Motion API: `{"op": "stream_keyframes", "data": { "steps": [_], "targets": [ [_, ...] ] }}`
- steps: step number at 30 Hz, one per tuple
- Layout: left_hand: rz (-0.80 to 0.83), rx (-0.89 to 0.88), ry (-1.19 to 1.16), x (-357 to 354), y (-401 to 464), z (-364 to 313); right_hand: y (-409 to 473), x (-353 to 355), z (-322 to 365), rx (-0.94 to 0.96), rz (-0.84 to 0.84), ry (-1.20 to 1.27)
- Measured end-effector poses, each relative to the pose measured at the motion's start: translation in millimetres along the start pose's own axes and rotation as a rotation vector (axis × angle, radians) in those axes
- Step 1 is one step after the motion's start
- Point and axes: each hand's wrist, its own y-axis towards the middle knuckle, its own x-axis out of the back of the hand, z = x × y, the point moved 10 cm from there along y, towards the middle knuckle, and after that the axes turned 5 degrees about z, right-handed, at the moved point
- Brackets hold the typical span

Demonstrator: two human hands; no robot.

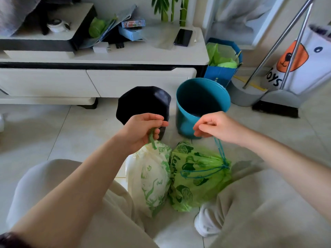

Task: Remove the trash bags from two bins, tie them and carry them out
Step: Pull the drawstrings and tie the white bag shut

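Observation:
Two filled trash bags lie on the tiled floor between my knees. The white bag with a green pattern [152,178] is on the left; my left hand [145,128] is shut on its green drawstring. The green lemon-print bag [197,178] is on the right, its neck gathered by a blue drawstring [219,147] that runs up into my right hand [213,126], which is shut on it. Just beyond my hands stand a black bin [143,101] and a teal bin [202,102], both without liners.
A white TV cabinet [100,59] with a phone and boxes runs along the back. Right of the teal bin are a blue paper bag with green plastic [222,63], a dustpan and broom [275,97], and a white toy bag [308,63].

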Motion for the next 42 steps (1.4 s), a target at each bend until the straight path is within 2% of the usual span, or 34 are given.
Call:
{"op": "stream_keyframes", "data": {
  "steps": [3,6,8,9,12,14,16,18,20,23,25,27,31,37,42],
  "targets": [
    [0.044,0.014,0.139,-12,3,5,-8,32,-40,-0.105,-0.127,-0.169],
    [0.058,0.041,0.229,-19,5,12,-14,56,-84,-0.303,-0.207,-0.495],
    [0.061,0.052,0.261,-23,6,16,-20,48,-123,-0.542,-0.076,-0.641],
    [0.063,0.056,0.266,-24,6,17,-25,41,-140,-0.643,-0.003,-0.631],
    [0.072,0.057,0.276,-26,7,17,-35,12,-168,-0.788,0.120,-0.422],
    [0.068,0.055,0.275,-24,8,16,-28,2,-164,-0.731,0.134,-0.430],
    [0.057,0.051,0.281,-21,8,15,-17,1,-152,-0.628,0.120,-0.571],
    [0.047,0.046,0.302,-17,8,13,-10,5,-134,-0.535,0.052,-0.617],
    [0.037,0.046,0.305,-14,7,11,-10,6,-125,-0.474,0.014,-0.412],
    [0.027,0.046,0.287,-11,7,11,-16,-14,-106,-0.390,0.087,0.038],
    [0.028,0.044,0.280,-10,6,11,-19,-30,-90,-0.312,0.175,0.065],
    [0.032,0.045,0.291,-9,5,11,-21,-51,-84,-0.282,0.283,-0.053],
    [0.033,0.047,0.315,-6,4,11,-27,-90,-92,-0.274,0.502,-0.462],
    [0.028,0.054,0.323,-1,3,13,-24,-111,-96,-0.136,0.519,-0.707],
    [0.029,0.049,0.357,0,2,14,-31,-117,-116,-0.118,0.615,-1.017]
  ]
}}
